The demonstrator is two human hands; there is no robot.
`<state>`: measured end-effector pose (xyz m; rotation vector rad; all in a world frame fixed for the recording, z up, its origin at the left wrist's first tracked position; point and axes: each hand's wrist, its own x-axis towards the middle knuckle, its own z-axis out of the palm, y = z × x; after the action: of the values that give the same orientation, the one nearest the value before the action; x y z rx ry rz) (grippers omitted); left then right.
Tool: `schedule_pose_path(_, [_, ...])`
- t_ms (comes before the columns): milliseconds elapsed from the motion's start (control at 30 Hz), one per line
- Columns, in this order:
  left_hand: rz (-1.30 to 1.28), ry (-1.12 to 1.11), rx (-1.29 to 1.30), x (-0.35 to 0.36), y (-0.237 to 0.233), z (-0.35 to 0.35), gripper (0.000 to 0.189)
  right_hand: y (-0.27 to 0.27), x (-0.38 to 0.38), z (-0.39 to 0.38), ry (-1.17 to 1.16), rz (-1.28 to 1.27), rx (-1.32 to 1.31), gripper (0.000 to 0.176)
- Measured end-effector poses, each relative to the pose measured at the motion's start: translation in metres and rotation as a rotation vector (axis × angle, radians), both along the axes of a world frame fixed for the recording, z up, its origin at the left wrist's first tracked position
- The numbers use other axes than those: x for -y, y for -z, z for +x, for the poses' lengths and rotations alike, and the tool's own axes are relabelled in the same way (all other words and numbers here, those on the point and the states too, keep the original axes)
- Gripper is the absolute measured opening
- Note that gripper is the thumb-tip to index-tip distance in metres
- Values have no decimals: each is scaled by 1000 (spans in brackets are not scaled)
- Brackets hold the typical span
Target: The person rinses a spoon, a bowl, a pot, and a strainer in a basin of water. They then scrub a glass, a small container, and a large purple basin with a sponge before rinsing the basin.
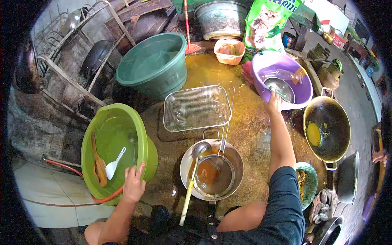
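My right hand (pixel 274 102) reaches into the purple basin (pixel 258 77) and grips the near edge of a round metal bowl (pixel 281 87); its fingertips are partly hidden. At the near rim of the lime-green tub (pixel 148 151), my left hand (pixel 134 184) lies with its fingers stretched out, next to an orange hose (pixel 108 197). Inside that tub are a wooden spatula (pixel 98 163) and a white plastic rice paddle (pixel 115 163). Between my arms stands a metal pan (pixel 239 173) with brownish liquid, a round strainer (pixel 222 154) and a ladle with a yellow handle (pixel 188 200).
A rectangular mesh basket (pixel 196 108) lies on the wet floor behind the pan. Around it stand a dark green tub (pixel 175 75), an orange container (pixel 229 58) and a cat food bag (pixel 267 26). To the right are a wok (pixel 332 134) and a green bowl (pixel 311 179).
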<state>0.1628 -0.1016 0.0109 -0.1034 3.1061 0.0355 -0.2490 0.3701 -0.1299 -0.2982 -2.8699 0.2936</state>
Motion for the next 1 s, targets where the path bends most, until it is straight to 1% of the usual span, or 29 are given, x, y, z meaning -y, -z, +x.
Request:
schedule_pose_path(67, [-4,7,-9,1,1,1,81,26,-10,-13,-50,125,-82,32])
schedule_pose_path(100, [-6,15,-15,1,1,1,82,26,-11,-11,-48,125,-82,32])
schedule_pose_path(167, [-4,16,-9,2,1,1,81,27,-10,-1,-122,276,-5,24])
schedule_pose_path(200, [-3,15,-1,2,1,1,81,17,-8,15,-175,312,8,20])
schedule_pose_path(233, [1,17,1,2,1,1,81,17,-5,28,-174,316,11,20])
schedule_pose_path(300, [-2,3,-1,3,2,1,80,18,-5,49,-266,280,15,18])
schedule_pose_path(367, [-11,10,-21,3,3,2,80,27,-7,74,-346,294,135,15])
schedule_pose_path(400, [-25,19,-37,3,3,2,80,30,-9,94,-389,301,136,14])
schedule_pose_path(433, [-18,15,-39,4,4,3,80,19,-5,122,-432,310,137,13])
schedule_pose_path(500, [-8,34,-48,4,3,3,80,-10,10,175,-510,431,146,13])
schedule_pose_path(567, [-1,26,-44,4,2,3,79,-26,20,212,-437,216,400,19])
schedule_pose_path(633, [5,14,-33,4,0,2,79,-32,29,242,-520,229,531,23])
schedule_pose_path(700, [21,29,-43,4,-1,2,80,-36,36,263,-653,231,652,23])
schedule_pose_path(733, [27,13,-36,4,0,2,80,-51,38,269,-702,163,711,27])
schedule_pose_path(767, [42,21,-44,4,0,1,80,-65,39,268,-716,173,718,27])
schedule_pose_path(833, [63,15,-49,3,0,1,80,-84,40,259,-1007,251,1033,32])
schedule_pose_path(867, [63,12,-43,3,-1,0,79,-90,48,248,-1060,310,1082,43])
schedule_pose_path(900, [63,7,-35,3,-1,1,79,-102,54,238,-1029,300,1107,43])
schedule_pose_path(1000, [93,15,-42,7,2,1,77,-110,102,204,-1115,363,821,38])
